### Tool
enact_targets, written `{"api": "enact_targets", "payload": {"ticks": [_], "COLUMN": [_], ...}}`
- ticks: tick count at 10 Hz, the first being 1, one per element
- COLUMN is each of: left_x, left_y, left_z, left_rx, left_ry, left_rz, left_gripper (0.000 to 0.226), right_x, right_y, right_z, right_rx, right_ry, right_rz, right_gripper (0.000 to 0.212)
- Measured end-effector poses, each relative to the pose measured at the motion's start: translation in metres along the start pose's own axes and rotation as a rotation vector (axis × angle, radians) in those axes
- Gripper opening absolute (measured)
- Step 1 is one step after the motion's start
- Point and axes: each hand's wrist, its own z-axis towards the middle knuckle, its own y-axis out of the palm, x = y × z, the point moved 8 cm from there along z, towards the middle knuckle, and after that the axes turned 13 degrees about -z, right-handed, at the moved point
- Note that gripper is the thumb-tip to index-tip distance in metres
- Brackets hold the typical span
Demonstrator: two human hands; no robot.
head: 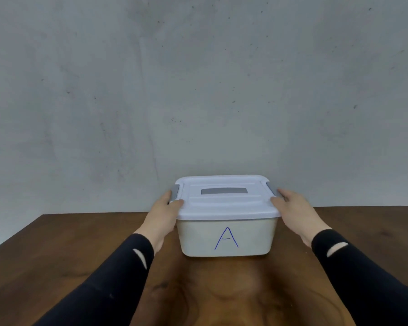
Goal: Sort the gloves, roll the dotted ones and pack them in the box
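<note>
A white plastic box [226, 238] marked with a blue letter A stands on the brown wooden table [57, 250], close to the wall. Its white lid [224, 203] is on, with a grey handle in the middle and a grey clip at each side. My left hand [164, 214] grips the box's left side, thumb on the lid's edge and fingers at the left clip. My right hand [295, 210] grips the right side the same way, at the right clip. No gloves are in view; the box's inside is hidden by the lid.
A grey concrete wall [198, 90] rises right behind the box. The table's far edge meets the wall, and its left edge slants away at the left. Dark sleeves cover both my forearms.
</note>
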Motion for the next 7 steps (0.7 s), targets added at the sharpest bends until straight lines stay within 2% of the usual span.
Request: {"api": "enact_targets", "payload": {"ticks": [2, 4, 5, 6, 7], "left_x": [0.002, -0.001, 0.005, 0.009, 0.002], "left_y": [0.003, -0.001, 0.0, -0.007, -0.03], "left_z": [0.024, 0.029, 0.029, 0.022, -0.015], "left_rx": [0.023, 0.036, 0.044, 0.105, 0.193], "left_ry": [0.064, 0.095, 0.145, 0.16, 0.222], "left_rz": [0.065, 0.118, 0.236, 0.399, 0.4], "left_gripper": [0.043, 0.051, 0.047, 0.047, 0.059], "right_x": [-0.002, 0.003, -0.004, -0.004, 0.013], "right_y": [0.005, 0.008, 0.005, 0.004, -0.017], "right_z": [0.026, 0.032, 0.029, 0.022, 0.005], "right_rx": [0.034, 0.054, 0.047, -0.075, 0.004], "right_ry": [-0.029, -0.024, -0.045, -0.067, -0.054], "right_rz": [-0.009, -0.04, -0.124, -0.242, -0.221], "right_gripper": [0.046, 0.046, 0.044, 0.05, 0.062]}}
